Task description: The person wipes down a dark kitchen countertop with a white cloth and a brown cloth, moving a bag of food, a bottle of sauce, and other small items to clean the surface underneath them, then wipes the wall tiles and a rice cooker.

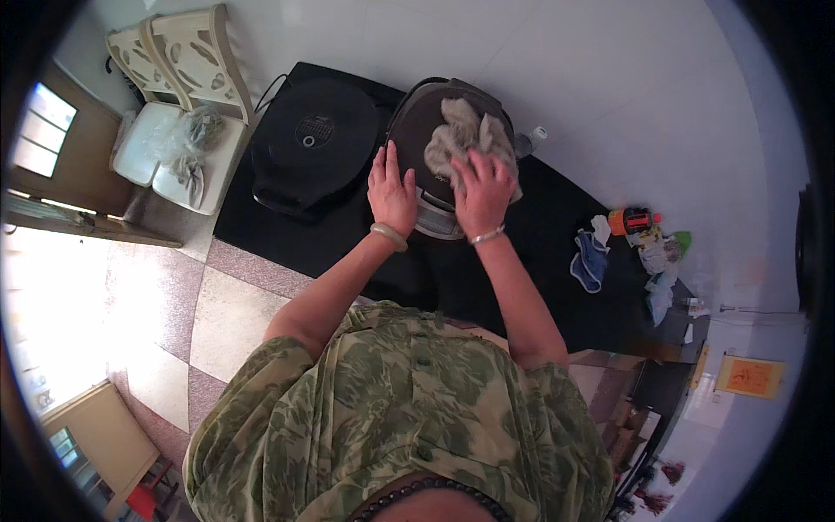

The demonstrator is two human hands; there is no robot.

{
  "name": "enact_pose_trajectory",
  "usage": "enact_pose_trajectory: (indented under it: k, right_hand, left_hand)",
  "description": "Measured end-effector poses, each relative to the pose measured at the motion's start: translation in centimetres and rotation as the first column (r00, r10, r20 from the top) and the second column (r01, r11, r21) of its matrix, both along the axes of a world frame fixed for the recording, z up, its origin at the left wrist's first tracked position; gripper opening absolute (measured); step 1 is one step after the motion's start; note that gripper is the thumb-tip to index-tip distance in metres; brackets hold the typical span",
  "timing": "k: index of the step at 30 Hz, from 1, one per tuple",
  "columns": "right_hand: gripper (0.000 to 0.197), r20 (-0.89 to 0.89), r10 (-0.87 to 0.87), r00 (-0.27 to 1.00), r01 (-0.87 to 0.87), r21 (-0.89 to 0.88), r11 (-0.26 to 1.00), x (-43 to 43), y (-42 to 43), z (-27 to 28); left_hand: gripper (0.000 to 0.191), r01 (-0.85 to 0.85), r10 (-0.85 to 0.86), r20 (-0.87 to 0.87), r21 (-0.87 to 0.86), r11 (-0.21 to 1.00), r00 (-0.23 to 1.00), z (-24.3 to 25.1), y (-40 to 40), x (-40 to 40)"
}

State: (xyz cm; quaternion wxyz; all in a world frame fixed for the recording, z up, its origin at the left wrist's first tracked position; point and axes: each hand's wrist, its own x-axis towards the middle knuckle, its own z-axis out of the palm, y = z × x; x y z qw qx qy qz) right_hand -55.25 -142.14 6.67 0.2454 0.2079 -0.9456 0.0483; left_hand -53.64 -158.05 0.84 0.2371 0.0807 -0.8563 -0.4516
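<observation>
A round, dark brown electric griddle (pixel 415 127) with a silver-grey front panel and handle stands on the black table (pixel 430 277), its lid down. My left hand (pixel 393 196) lies flat along the left rim of this griddle, thumb apart from the fingers and nothing in its grasp. A crumpled grey-beige cloth (pixel 456 134) covers the right part of the lid. My right hand (pixel 484 186) presses on the cloth with bent fingers, bunching its near edge. Part of the lid's lettering is hidden under the cloth and hand.
A black electric griddle (pixel 339 156) sits close on the left, its cord behind. Behind the brown griddle's right side is a clear bottle (pixel 536 135). A blue cloth (pixel 589 261), an orange-labelled bottle (pixel 629 222) and plastic bags (pixel 659 258) lie rightward. Two cream chairs (pixel 189 130) stand left.
</observation>
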Motion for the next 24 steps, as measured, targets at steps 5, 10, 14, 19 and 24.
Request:
enact_pose_trajectory:
  k: [5,10,14,19,24]
  right_hand:
    - [0.04,0.04,0.189,0.981,-0.189,0.008,0.982,3.7,-0.7,1.3]
    - [0.041,-0.079,0.191,0.978,-0.191,0.016,0.982,0.2,-1.5,2.1]
    - [0.032,-0.09,0.295,0.951,-0.279,0.157,0.947,-4.4,-4.3,1.0]
    - [0.025,-0.035,-0.024,0.999,0.031,0.216,0.976,-12.4,-7.2,2.5]
    - [0.033,0.053,0.045,0.998,-0.057,0.26,0.964,-9.0,-7.2,2.7]
  left_hand:
    - [0.053,0.032,-0.032,0.006,0.046,0.998,0.999,0.0,-0.2,0.4]
    - [0.054,0.039,-0.039,0.01,0.032,0.999,0.999,0.0,-0.2,0.8]
    - [0.055,0.035,-0.036,0.031,0.029,0.999,0.999,-0.2,-0.3,0.8]
    - [0.054,0.026,-0.026,0.074,0.007,1.0,0.997,0.1,-0.1,0.4]
    - [0.055,-0.026,0.022,0.066,0.068,0.997,0.998,-0.4,0.2,0.2]
